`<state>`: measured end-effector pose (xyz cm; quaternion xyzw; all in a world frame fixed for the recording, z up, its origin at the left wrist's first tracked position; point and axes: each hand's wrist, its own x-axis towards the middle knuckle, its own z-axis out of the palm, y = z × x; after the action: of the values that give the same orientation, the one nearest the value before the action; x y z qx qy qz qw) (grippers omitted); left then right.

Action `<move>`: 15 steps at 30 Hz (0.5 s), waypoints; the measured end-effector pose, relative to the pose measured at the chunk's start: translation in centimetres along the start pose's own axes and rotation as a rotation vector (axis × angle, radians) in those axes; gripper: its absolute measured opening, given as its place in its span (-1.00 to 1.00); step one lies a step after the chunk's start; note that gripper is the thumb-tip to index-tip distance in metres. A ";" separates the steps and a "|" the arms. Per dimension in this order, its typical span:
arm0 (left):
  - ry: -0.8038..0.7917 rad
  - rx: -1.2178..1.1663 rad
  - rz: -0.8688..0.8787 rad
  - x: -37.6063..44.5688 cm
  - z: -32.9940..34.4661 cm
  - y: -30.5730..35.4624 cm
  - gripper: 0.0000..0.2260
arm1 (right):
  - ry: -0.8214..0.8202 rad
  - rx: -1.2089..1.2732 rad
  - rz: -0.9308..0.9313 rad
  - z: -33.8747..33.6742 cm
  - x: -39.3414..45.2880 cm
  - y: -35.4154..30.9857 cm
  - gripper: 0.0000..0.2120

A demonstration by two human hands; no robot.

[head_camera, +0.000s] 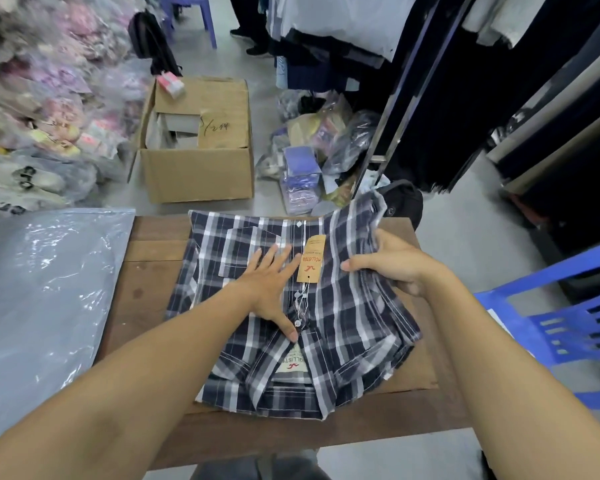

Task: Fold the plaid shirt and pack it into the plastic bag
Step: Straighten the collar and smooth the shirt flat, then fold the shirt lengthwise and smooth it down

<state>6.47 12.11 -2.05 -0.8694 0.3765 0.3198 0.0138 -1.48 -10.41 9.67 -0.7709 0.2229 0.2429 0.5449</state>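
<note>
A navy, white and grey plaid shirt [343,317] lies front up on a small wooden table [146,292], collar toward me, with a tan paper tag [310,259] on its button placket. My left hand [271,289] presses flat on the shirt's middle, fingers spread. My right hand [392,263] grips the shirt's right edge and lifts that bunched cloth off the table. A clear plastic bag [45,299] lies flat over the table's left side, apart from the shirt.
An open cardboard box [198,174] stands on the floor beyond the table. Heaps of bagged clothes [42,98] fill the left. More packets [312,161] and a black bag [400,199] lie by a garment rack [465,98]. A blue plastic chair [568,320] is at right.
</note>
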 end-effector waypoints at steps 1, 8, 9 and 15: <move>0.005 0.007 -0.014 -0.2 0.2 -0.1 0.45 | -0.027 -0.046 -0.014 0.9 -0.5 -1.6 -0.53; 0.351 -0.175 -0.106 -4.8 0.0 -5.5 -0.09 | -0.071 -0.162 -0.084 11.8 1.8 -8.6 -0.44; 0.491 -0.241 -0.142 -5.7 -0.1 -6.9 -0.35 | -0.071 -0.167 -0.093 13.4 2.5 -9.1 -0.42; 0.642 -1.348 -0.500 -9.9 -1.2 -11.1 -0.69 | -0.093 -0.158 -0.088 21.6 6.5 -9.9 -0.43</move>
<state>9.44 26.13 2.14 -0.7990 -0.1200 0.1998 -0.5544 6.76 12.63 6.64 -0.8085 0.1436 0.2712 0.5021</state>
